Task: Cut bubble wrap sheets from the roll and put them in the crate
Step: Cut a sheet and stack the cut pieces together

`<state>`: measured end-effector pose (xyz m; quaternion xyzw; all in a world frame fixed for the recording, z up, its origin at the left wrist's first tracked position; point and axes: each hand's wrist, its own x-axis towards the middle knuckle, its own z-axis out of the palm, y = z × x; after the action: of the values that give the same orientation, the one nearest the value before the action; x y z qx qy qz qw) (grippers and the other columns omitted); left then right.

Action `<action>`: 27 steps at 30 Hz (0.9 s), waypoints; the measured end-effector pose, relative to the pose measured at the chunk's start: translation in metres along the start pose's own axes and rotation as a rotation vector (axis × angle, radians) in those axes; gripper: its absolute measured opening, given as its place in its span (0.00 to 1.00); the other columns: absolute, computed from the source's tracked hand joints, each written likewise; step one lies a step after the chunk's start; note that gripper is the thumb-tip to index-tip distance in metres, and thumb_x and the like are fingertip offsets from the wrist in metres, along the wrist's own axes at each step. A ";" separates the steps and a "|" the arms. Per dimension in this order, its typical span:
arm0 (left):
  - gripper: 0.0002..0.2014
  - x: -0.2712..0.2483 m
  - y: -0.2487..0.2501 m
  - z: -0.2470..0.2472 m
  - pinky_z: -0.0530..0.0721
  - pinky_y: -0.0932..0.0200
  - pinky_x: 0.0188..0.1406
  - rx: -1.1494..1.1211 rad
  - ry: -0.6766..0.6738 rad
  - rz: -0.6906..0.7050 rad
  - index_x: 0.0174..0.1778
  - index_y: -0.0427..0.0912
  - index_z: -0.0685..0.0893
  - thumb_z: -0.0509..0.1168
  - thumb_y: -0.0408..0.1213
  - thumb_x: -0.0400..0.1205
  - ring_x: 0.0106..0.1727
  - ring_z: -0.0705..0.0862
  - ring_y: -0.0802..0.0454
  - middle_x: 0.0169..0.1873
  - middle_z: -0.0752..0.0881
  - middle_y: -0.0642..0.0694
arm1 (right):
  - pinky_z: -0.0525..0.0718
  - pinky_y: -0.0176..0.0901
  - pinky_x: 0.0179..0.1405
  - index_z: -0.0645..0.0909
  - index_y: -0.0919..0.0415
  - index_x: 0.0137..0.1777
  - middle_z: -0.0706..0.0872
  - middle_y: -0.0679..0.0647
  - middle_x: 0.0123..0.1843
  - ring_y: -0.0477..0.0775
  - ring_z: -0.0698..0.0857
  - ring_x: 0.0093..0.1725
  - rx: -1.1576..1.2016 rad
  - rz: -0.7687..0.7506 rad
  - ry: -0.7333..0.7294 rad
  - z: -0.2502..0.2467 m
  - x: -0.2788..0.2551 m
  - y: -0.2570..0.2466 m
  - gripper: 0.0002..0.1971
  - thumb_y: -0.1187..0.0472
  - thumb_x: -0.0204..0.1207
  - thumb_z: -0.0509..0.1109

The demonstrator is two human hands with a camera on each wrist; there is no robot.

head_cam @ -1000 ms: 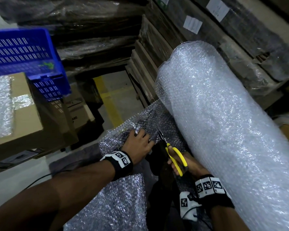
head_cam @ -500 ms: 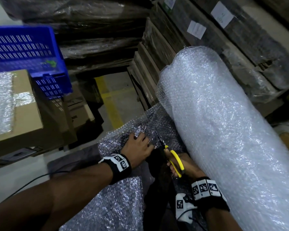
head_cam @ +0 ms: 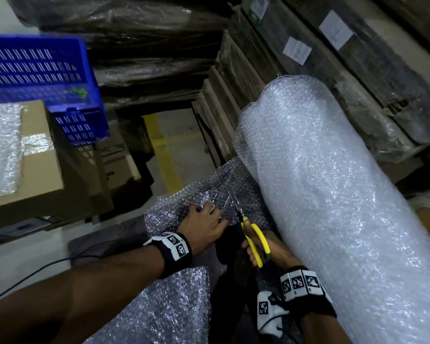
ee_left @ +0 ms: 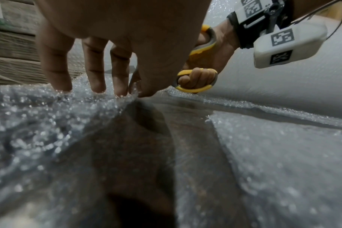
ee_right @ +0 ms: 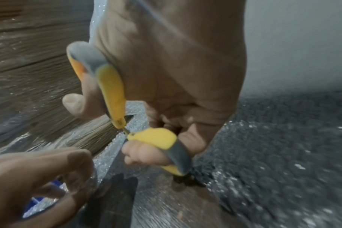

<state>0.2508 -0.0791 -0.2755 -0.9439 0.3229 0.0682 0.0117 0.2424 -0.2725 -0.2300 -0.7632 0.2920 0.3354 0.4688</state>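
A big roll of bubble wrap (head_cam: 333, 194) lies slanted on the right. Its unrolled sheet (head_cam: 184, 204) spreads to the left of it, over my lap. My left hand (head_cam: 209, 213) pinches the sheet's cut edge (ee_left: 49, 108), fingers on top, just left of the blades. Yellow-handled scissors (head_cam: 255, 238) are gripped in my right hand (head_cam: 256, 247), thumb and fingers through the loops (ee_right: 152, 138), blades pointing away into the sheet beside the roll. The blue crate (head_cam: 35, 70) stands on a cardboard box at the upper left, apart from both hands.
A cut bubble wrap piece (head_cam: 0, 150) lies on the cardboard box (head_cam: 40, 175) under the crate. Film-wrapped stacks of flat cardboard (head_cam: 258, 58) rise behind the roll. A yellow floor line (head_cam: 164, 155) runs between them. A black cable (head_cam: 35, 269) crosses the floor.
The scissors have worked a little farther along the sheet beside the roll, and my left hand has kept its hold next to the blades. The head view tilted slightly.
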 end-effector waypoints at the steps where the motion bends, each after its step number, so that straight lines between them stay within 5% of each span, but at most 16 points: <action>1: 0.14 -0.001 0.000 -0.001 0.81 0.32 0.52 -0.006 0.002 -0.002 0.66 0.40 0.77 0.60 0.38 0.86 0.64 0.78 0.33 0.61 0.80 0.34 | 0.76 0.36 0.16 0.82 0.67 0.34 0.78 0.56 0.21 0.52 0.77 0.16 0.001 0.004 -0.001 0.000 0.000 -0.002 0.35 0.28 0.57 0.69; 6: 0.12 -0.002 -0.003 0.000 0.84 0.37 0.40 -0.013 0.003 0.001 0.55 0.43 0.83 0.71 0.42 0.78 0.52 0.83 0.37 0.49 0.85 0.38 | 0.73 0.35 0.16 0.79 0.66 0.30 0.77 0.55 0.18 0.50 0.75 0.15 -0.008 -0.015 0.031 0.001 0.004 -0.007 0.31 0.32 0.58 0.72; 11: 0.18 -0.002 -0.002 -0.001 0.82 0.31 0.50 -0.028 -0.014 -0.003 0.69 0.40 0.77 0.65 0.41 0.84 0.62 0.79 0.33 0.60 0.81 0.34 | 0.79 0.37 0.19 0.83 0.67 0.36 0.80 0.56 0.22 0.52 0.79 0.18 0.003 0.004 -0.014 0.000 0.006 -0.011 0.37 0.26 0.60 0.70; 16: 0.16 -0.004 -0.002 -0.005 0.84 0.30 0.46 -0.060 -0.030 -0.008 0.65 0.40 0.80 0.66 0.41 0.83 0.59 0.82 0.34 0.57 0.83 0.35 | 0.76 0.37 0.17 0.80 0.67 0.33 0.78 0.56 0.20 0.51 0.77 0.16 -0.011 -0.031 0.040 0.001 0.010 -0.013 0.37 0.27 0.57 0.77; 22: 0.18 0.000 -0.001 -0.012 0.78 0.26 0.60 -0.118 -0.024 -0.012 0.74 0.36 0.69 0.55 0.39 0.89 0.71 0.73 0.31 0.66 0.76 0.32 | 0.80 0.38 0.21 0.82 0.67 0.38 0.80 0.58 0.26 0.52 0.80 0.22 0.038 -0.019 -0.015 0.001 0.006 -0.019 0.33 0.31 0.68 0.66; 27: 0.15 -0.002 -0.001 -0.012 0.79 0.27 0.59 -0.118 -0.018 -0.026 0.70 0.37 0.70 0.56 0.37 0.89 0.67 0.75 0.32 0.62 0.78 0.33 | 0.75 0.34 0.15 0.80 0.67 0.31 0.78 0.55 0.18 0.50 0.76 0.14 0.013 -0.031 0.030 0.002 0.009 -0.020 0.31 0.33 0.59 0.69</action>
<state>0.2513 -0.0782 -0.2634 -0.9464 0.3060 0.0952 -0.0401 0.2626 -0.2638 -0.2274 -0.7696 0.2895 0.3147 0.4742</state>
